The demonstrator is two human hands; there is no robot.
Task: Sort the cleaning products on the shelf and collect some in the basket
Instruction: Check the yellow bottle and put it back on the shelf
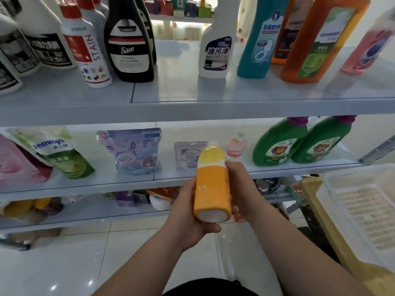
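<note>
Early stage, by the look of it. Left hand cupped under the base of a yellow-orange bottle, thumb curled round it. Right hand wrapped on the bottle's right side. Both forearms stretched forward, low in the centre of the frame. Bottle tilted, cap toward the shelf, not yet in the basket at the right edge. Nothing visible in the part of the basket in view. Many products left to sort on the shelves above.
</note>
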